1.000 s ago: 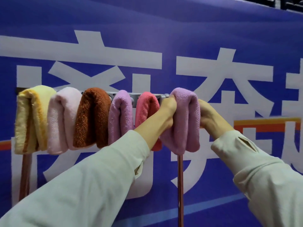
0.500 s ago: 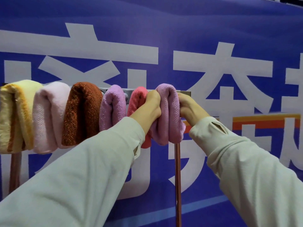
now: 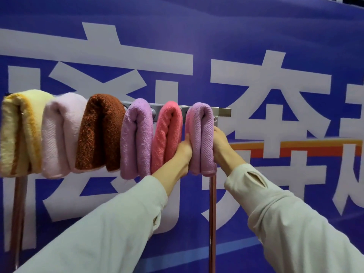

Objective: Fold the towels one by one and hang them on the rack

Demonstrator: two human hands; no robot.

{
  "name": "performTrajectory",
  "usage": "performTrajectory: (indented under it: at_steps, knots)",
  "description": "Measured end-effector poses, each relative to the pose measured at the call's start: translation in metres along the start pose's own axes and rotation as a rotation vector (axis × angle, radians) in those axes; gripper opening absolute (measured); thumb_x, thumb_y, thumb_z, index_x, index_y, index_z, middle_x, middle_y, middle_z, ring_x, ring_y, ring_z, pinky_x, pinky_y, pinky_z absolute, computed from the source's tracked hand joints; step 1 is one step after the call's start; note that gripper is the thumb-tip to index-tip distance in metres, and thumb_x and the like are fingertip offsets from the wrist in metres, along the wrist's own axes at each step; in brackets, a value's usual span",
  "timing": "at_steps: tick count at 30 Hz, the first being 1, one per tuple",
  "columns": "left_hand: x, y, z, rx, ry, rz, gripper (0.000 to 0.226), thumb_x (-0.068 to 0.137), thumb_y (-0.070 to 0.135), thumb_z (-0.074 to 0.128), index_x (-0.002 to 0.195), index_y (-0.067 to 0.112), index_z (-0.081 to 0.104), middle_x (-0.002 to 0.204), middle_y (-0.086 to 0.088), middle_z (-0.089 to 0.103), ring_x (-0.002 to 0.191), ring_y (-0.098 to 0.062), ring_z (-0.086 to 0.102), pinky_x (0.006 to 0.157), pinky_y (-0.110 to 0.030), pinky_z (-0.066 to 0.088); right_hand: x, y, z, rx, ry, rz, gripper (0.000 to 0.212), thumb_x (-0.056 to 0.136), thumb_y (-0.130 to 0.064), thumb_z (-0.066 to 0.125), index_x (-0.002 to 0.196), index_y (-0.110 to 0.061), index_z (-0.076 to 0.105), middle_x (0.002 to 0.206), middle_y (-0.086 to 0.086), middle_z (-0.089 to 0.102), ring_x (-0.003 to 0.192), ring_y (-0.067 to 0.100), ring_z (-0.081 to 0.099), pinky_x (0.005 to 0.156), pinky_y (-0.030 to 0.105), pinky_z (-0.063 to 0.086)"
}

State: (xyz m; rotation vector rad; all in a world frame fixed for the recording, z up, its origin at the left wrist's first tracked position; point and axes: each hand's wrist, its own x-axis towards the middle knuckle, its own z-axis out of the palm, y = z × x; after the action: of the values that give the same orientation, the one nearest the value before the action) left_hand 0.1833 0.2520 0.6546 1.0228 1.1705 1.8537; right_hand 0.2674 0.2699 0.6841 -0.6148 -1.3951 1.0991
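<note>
Hanging towel [image 3: 202, 134] between left hand [image 3: 183, 151], right hand [image 3: 221, 141]

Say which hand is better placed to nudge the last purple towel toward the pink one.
Probably the right hand: it touches the last purple towel from the outside; the left hand sits between it and the pink towel.

This looks like a staged demonstration or event space. A huge blue printed banner [image 3: 256, 26] fills the whole background, with giant white characters [image 3: 267, 91] and an orange stripe [image 3: 295, 148] at the right. In front of it stands a freestanding rack [image 3: 224, 112] on thin poles, hung with folded towels [image 3: 98, 133].
</note>
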Motion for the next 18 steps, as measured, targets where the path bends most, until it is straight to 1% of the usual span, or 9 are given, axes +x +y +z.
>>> performTrajectory:
  at_steps: [1,3,6,8,10,12,14,16,18]
  knots:
    - [-0.011,-0.008,-0.005,0.023,-0.026,-0.027,0.042,0.096,0.050,0.045,0.105,0.016,0.068,0.103,-0.007,0.071,0.097,-0.024,0.066,0.085,-0.039,0.055,-0.006,0.008,-0.001,-0.035,0.017,-0.032,0.016,0.094,-0.023,0.061,0.100,-0.009,0.064,0.085,0.004,0.067,0.072,0.013,0.064,0.055,0.021,0.054]
    - [-0.019,-0.026,-0.013,0.041,-0.052,-0.054,0.035,0.099,0.043,0.041,0.111,0.020,0.064,0.100,-0.004,0.070,0.084,-0.020,0.066,0.068,-0.032,0.055,-0.014,0.028,-0.008,-0.047,0.054,-0.092,0.018,0.095,-0.027,0.059,0.109,-0.016,0.061,0.096,0.001,0.067,0.084,0.012,0.065,0.066,0.022,0.057]
    - [-0.026,-0.038,-0.019,-0.058,-0.061,-0.108,0.029,0.100,0.034,0.041,0.110,0.019,0.063,0.099,-0.005,0.067,0.083,-0.021,0.062,0.071,-0.036,0.051,-0.021,0.055,-0.016,-0.049,0.091,-0.196,0.021,0.094,-0.027,0.061,0.115,-0.020,0.061,0.104,0.000,0.069,0.097,0.016,0.067,0.081,0.034,0.059]
    - [-0.033,-0.041,-0.023,-0.094,-0.070,-0.188,0.027,0.101,0.027,0.041,0.110,0.015,0.063,0.090,-0.008,0.065,0.082,-0.022,0.061,0.070,-0.037,0.050,-0.027,0.067,-0.020,-0.089,0.133,-0.259,0.014,0.094,-0.022,0.061,0.108,-0.023,0.064,0.103,-0.001,0.069,0.099,0.016,0.066,0.088,0.041,0.057]
    - [-0.039,-0.047,-0.027,-0.109,-0.041,-0.197,0.024,0.100,0.018,0.040,0.109,0.014,0.061,0.088,-0.008,0.064,0.081,-0.023,0.061,0.073,-0.037,0.050,-0.035,0.071,-0.021,-0.121,0.166,-0.298,0.011,0.096,-0.022,0.056,0.097,-0.026,0.067,0.096,-0.003,0.069,0.095,0.015,0.065,0.089,0.046,0.055]
    - [-0.044,-0.053,-0.030,-0.051,0.035,-0.096,0.027,0.099,0.012,0.036,0.100,0.017,0.062,0.092,-0.006,0.065,0.084,-0.022,0.060,0.078,-0.037,0.050,-0.046,0.069,-0.021,-0.069,0.126,-0.308,0.021,0.101,-0.028,0.048,0.095,-0.024,0.068,0.093,-0.002,0.068,0.092,0.016,0.062,0.088,0.046,0.054]
    - [-0.057,-0.056,-0.034,0.172,0.102,0.076,0.028,0.098,0.014,0.035,0.108,0.021,0.060,0.102,-0.004,0.064,0.095,-0.025,0.060,0.084,-0.038,0.048,-0.056,0.065,-0.022,-0.023,0.038,-0.303,0.027,0.101,-0.034,0.042,0.109,-0.021,0.065,0.104,0.001,0.067,0.102,0.017,0.061,0.088,0.037,0.053]
    - [-0.075,-0.057,-0.036,0.411,0.139,0.250,0.029,0.098,0.013,0.036,0.123,0.017,0.050,0.115,-0.005,0.057,0.097,-0.023,0.053,0.079,-0.033,0.041,-0.061,0.066,-0.025,-0.036,-0.050,-0.294,0.033,0.100,-0.033,0.047,0.130,-0.021,0.055,0.122,-0.001,0.062,0.114,0.013,0.059,0.088,0.023,0.053]
    - [-0.088,-0.059,-0.036,0.551,0.142,0.419,0.029,0.098,0.012,0.039,0.127,0.011,0.041,0.123,-0.009,0.050,0.099,-0.023,0.049,0.078,-0.031,0.037,-0.065,0.070,-0.028,-0.063,-0.118,-0.298,0.052,0.094,-0.028,0.059,0.143,-0.022,0.042,0.131,-0.004,0.055,0.118,0.009,0.056,0.086,0.019,0.053]
